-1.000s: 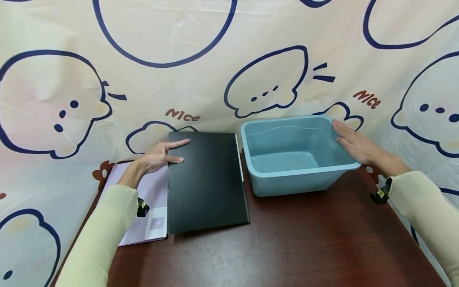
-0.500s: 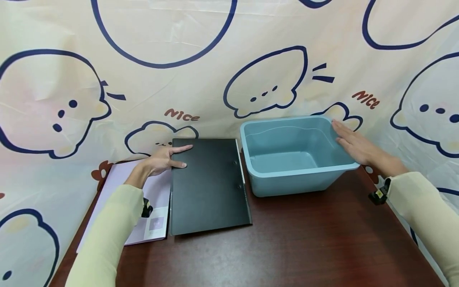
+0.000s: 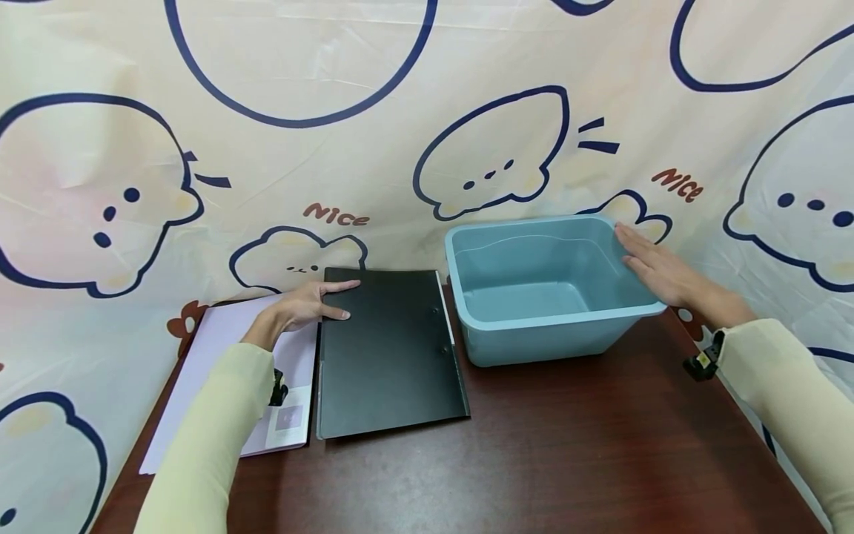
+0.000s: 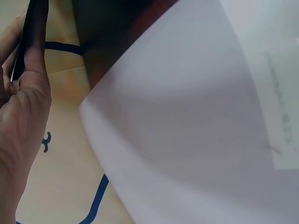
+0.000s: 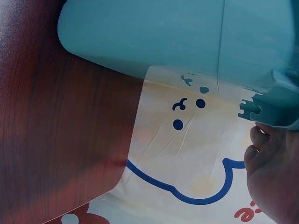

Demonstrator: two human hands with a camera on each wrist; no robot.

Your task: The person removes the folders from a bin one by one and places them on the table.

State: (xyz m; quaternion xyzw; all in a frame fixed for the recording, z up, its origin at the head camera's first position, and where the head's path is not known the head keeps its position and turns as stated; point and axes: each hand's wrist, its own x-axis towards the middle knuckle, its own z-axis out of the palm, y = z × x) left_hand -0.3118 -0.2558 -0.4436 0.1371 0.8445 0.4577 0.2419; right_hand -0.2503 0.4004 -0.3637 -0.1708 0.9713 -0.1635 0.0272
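Note:
My left hand (image 3: 298, 305) pinches the left edge of a black file folder (image 3: 387, 356) near its far corner. Thumb and index finger show on top; the other fingers go underneath. In the left wrist view, the black edge (image 4: 36, 32) runs between the fingers. A lilac folder (image 3: 200, 378) with a pale label lies to the left, partly under my forearm. On the right stands a light blue plastic bin (image 3: 534, 345), nothing visible inside. With straight fingers, my right hand (image 3: 660, 271) rests against the bin's right rim; the right wrist view shows it beside the rim (image 5: 285, 126).
Everything stands on a dark brown wooden table (image 3: 534, 452). A cartoon-printed cloth (image 3: 373, 163) hangs close behind and along both sides. The black folder's right edge lies close beside the bin.
The black folder's far edge has come down and slightly right, with my left hand moving along with it. More of the lilac folder shows. My right hand and the bin stay in place.

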